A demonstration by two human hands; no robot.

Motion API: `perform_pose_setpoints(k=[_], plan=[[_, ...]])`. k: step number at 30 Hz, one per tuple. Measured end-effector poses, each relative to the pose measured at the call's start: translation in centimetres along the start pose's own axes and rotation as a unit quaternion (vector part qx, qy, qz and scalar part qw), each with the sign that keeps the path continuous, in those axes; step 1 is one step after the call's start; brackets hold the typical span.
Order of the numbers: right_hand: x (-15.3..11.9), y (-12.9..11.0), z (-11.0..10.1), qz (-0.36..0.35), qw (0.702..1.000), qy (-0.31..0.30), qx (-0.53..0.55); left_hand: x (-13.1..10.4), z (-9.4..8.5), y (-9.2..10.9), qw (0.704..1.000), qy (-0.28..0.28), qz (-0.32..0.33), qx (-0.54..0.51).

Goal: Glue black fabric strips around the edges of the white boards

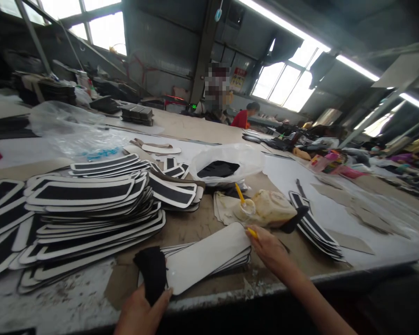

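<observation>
My left hand (141,307) grips a small stack of black fabric strips (151,270) at the near edge of the table. The strips lie over the left end of a fanned stack of white, rounded panels (209,258). At the far right end of that stack, my right hand (267,249) is closed on a yellow-handled tool (253,233), its working end hidden. Behind my right hand, a cut-open plastic container (275,207) lies on its side by a pot of pale paste (247,210), with a yellow stick (239,193) standing in it.
Tall piles of white-edged black panels (87,193) fill the left side. A smaller fanned pile (316,230) lies to the right. Behind are an open plastic bag (230,163) with black pieces and a crumpled clear bag (70,130). A person in red (240,118) sits far back.
</observation>
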State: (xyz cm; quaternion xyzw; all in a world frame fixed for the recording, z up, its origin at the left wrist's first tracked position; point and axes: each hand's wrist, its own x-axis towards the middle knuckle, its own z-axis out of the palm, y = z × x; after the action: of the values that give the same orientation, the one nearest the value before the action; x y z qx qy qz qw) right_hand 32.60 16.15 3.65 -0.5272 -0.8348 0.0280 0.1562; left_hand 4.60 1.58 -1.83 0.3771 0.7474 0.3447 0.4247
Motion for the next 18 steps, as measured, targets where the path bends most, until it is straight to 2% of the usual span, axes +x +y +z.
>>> perform_pose_setpoints(k=[3,6,10,14,18], plan=[[-0.3,-0.7,1.4,0.023,0.999,-0.039,0.003,-0.4,-0.3,0.3,0.998,0.005,0.02,-0.067],[-0.6,-1.3,1.3,0.034,0.997,-0.069,0.0,-0.5,-1.1,0.2,0.991,-0.009,0.042,-0.13],[-0.4,-0.7,1.0,0.097,0.992,-0.028,-0.07,-0.8,-2.4,0.3,0.986,-0.002,0.04,-0.16],[-0.5,0.2,1.7,0.079,0.991,-0.094,-0.05,-1.3,-3.2,0.9,0.977,-0.007,0.039,-0.211],[-1.3,-0.4,1.6,0.065,0.994,-0.078,-0.049,-1.8,-4.4,0.5,0.972,0.052,0.008,-0.23]])
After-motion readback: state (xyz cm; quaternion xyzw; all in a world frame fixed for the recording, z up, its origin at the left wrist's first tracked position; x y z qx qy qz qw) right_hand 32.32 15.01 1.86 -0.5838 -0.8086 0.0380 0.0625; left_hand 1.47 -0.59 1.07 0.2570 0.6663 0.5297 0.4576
